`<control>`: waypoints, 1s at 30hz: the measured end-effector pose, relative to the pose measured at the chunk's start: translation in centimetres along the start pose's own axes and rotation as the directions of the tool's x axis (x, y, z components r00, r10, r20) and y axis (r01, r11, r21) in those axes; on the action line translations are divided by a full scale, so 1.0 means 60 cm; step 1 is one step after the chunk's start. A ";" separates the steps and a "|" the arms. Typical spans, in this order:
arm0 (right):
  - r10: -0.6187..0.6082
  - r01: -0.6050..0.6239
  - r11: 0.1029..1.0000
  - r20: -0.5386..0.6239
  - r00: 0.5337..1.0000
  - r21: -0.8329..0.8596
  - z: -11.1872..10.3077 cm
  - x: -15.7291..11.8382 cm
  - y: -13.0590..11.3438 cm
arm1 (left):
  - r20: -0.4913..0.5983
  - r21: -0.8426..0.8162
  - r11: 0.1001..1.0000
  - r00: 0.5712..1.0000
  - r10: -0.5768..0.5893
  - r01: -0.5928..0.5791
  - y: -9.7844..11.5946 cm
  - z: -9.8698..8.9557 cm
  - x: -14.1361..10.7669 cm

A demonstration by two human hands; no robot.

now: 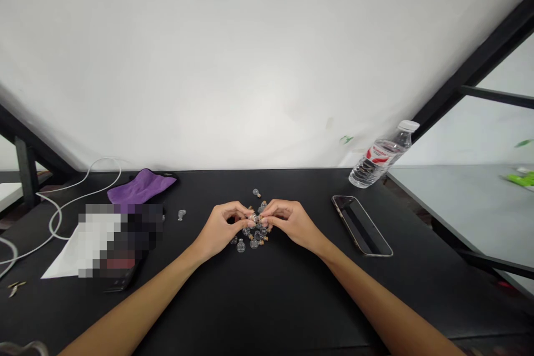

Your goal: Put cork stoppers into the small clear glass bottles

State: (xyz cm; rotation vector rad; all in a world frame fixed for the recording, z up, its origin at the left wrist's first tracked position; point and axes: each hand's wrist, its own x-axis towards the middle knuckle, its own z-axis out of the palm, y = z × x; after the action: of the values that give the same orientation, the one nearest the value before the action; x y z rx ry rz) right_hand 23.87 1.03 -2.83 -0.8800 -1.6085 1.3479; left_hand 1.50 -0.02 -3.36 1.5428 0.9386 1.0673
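My left hand (223,227) and my right hand (292,223) meet over a small pile of tiny clear glass bottles (254,243), several with cork stoppers. Between the fingertips of both hands is one tiny glass bottle (254,218), pinched from either side. Whether the right fingertips grip its cork or its glass is too small to tell. One corked bottle (256,192) lies apart behind the hands, and a bottle without a visible cork (241,246) sits in front of the pile. Another small glass piece (181,214) lies off to the left.
A phone (362,226) lies at the right, with a water bottle (380,156) standing behind it. Leftward are a purple cloth (142,186), white paper (62,258), a blurred-out dark object, a white cable (56,217) and small metal pieces (15,288). A white wall (250,67) backs the black table (250,311).
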 end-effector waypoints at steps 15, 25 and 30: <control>-0.006 0.006 1.000 0.026 1.000 0.002 0.004 -0.001 0.003 | -0.007 0.039 0.999 1.000 0.003 -0.002 0.001 0.002 -0.002; -0.013 0.019 0.996 0.061 0.998 -0.089 0.000 -0.004 -0.007 | -0.005 0.065 0.998 1.000 0.012 -0.011 0.002 0.004 -0.002; -0.022 0.030 0.992 0.066 0.998 -0.124 -0.001 -0.004 -0.009 | -0.012 0.072 0.997 1.000 0.019 -0.018 0.002 0.005 -0.001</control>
State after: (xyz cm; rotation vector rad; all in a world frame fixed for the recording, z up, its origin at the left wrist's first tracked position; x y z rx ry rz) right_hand 24.05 0.73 -2.36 -0.8946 -1.7638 1.2803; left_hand 1.75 -0.20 -3.27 1.6081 0.9825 1.0670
